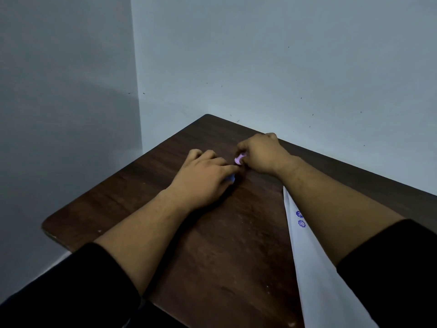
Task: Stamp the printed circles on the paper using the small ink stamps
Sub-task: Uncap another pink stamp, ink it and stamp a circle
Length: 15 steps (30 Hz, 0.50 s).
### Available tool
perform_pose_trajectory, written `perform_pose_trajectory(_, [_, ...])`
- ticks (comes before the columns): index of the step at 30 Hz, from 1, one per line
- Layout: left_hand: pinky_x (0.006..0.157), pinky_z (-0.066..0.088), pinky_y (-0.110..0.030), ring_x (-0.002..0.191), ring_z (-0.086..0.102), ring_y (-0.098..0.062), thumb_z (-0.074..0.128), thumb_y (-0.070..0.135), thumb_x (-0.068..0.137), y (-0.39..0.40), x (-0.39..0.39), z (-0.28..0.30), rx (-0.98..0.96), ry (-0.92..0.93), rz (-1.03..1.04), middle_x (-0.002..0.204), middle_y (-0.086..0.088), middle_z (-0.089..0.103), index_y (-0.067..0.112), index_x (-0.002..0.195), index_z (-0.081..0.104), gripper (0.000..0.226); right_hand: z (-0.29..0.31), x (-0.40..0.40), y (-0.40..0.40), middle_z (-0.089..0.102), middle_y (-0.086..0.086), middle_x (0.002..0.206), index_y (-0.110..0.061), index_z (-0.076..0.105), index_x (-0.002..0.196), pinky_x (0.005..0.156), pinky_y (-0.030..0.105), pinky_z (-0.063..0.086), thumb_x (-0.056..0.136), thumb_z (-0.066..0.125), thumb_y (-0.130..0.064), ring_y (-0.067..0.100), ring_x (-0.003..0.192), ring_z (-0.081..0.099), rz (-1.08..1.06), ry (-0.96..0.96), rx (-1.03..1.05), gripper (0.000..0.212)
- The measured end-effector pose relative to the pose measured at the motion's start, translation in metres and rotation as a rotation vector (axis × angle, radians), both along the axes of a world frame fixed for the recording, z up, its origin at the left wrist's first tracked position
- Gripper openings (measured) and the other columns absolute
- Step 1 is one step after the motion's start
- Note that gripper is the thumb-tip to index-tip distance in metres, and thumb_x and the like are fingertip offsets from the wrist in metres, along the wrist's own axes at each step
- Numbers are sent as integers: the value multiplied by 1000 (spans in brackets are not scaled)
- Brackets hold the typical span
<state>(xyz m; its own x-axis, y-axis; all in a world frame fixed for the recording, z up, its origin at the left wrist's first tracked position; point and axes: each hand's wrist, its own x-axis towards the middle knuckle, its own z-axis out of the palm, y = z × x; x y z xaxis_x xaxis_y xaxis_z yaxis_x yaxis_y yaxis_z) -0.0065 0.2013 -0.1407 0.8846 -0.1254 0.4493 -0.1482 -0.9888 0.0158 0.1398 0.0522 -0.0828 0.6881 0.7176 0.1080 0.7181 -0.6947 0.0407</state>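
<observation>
Both hands meet near the far middle of the dark wooden table [142, 197]. My right hand [260, 155] pinches a small pink stamp [238, 159] between its fingertips. My left hand [203, 176] lies palm down beside it, fingers curled over a small blue piece [231, 178] that mostly hides under them. The white paper [314, 268] lies at the right, largely covered by my right forearm; two blue stamped marks [300, 218] show near its far end.
Grey walls close in behind and to the left of the table; the table's far corner [208, 116] touches the wall. The left edge [47, 226] drops off to the floor. Black sleeves cover both upper forearms.
</observation>
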Motion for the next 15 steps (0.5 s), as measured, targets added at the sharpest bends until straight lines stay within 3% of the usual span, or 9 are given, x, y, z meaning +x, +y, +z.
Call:
perform_pose_trajectory(7, [93,30,-37,115,55,-14,46,46,102,9,4,0,-92,10,23,127,14,68,43,139,59,39,26,-15,-38,71,-26,84,-38,76,97,101,35,38,87,69,-35,2,93,64,-54,47,367,13])
perform_pose_trajectory(9, [93,30,-37,115,54,-13,46,48,101,10,4,-1,-100,2,29,127,15,68,44,141,57,41,33,-22,-57,73,-23,88,-36,77,100,89,23,45,85,75,-36,-2,91,66,-82,131,432,15])
perform_pose_trajectory(11, [98,31,-38,118,53,-14,47,51,100,9,2,0,-105,-12,30,131,16,65,44,147,50,48,37,-33,-77,74,-24,87,-35,76,104,74,5,43,84,80,-35,-11,87,65,-115,217,516,21])
perform_pose_trajectory(12, [101,31,-39,121,52,-15,49,53,99,9,0,1,-106,-30,33,136,15,63,42,150,46,52,38,-39,-85,75,-24,87,-36,75,105,71,2,43,83,82,-35,-14,86,65,-131,261,566,23])
perform_pose_trajectory(15, [104,32,-40,128,49,-18,57,51,97,1,-7,16,-107,-123,14,143,9,59,36,149,49,55,39,-62,-113,79,-15,90,-32,77,97,82,19,54,80,85,-32,-2,88,73,-167,430,725,19])
